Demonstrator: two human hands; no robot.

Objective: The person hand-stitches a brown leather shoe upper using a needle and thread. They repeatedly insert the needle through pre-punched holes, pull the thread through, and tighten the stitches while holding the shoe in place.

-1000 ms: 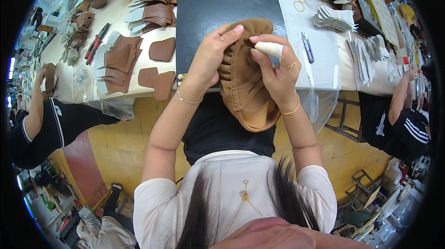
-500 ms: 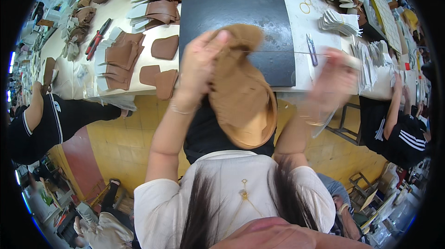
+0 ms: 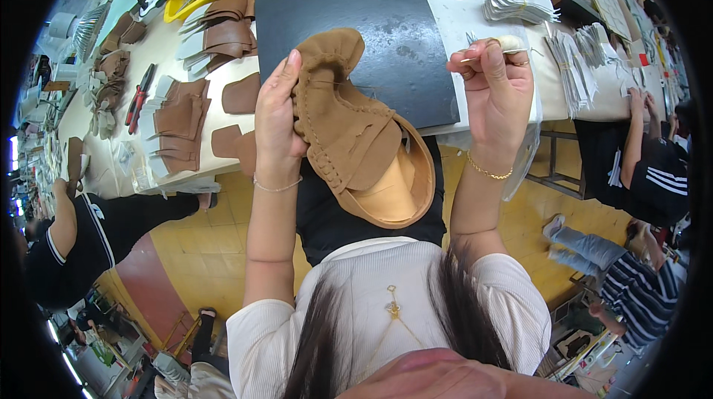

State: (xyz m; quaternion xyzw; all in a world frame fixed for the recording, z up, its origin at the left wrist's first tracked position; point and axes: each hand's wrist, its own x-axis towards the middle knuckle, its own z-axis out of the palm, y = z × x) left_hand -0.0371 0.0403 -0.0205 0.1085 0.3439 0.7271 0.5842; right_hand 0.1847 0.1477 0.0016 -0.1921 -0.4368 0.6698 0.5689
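Observation:
A brown suede moccasin point(image 3: 356, 124) with a row of gathered stitches round its toe is held tilted over my lap. My left hand point(image 3: 279, 109) is closed on its left side near the toe, thumb up along the edge. The shoe's heel opening, lined in tan, faces down toward me. Off to the right and apart from the shoe, my right hand point(image 3: 499, 91) is raised in a pinch on a thin sewing needle point(image 3: 468, 60). A white wrap point(image 3: 511, 44) covers one of its fingers. Any thread running to the shoe is too fine to follow here.
Beyond the shoe lies a black mat point(image 3: 401, 20) on the table. Brown leather pieces point(image 3: 178, 120) lie in stacks to the left, beside red-handled pliers point(image 3: 139, 98). White strips point(image 3: 520, 5) lie bundled at right. Co-workers sit on both sides, including one in black point(image 3: 646, 169).
My right hand has moved left and slowed from a blur. The taut thread seen before no longer shows. The moccasin has shifted left, still in my left hand.

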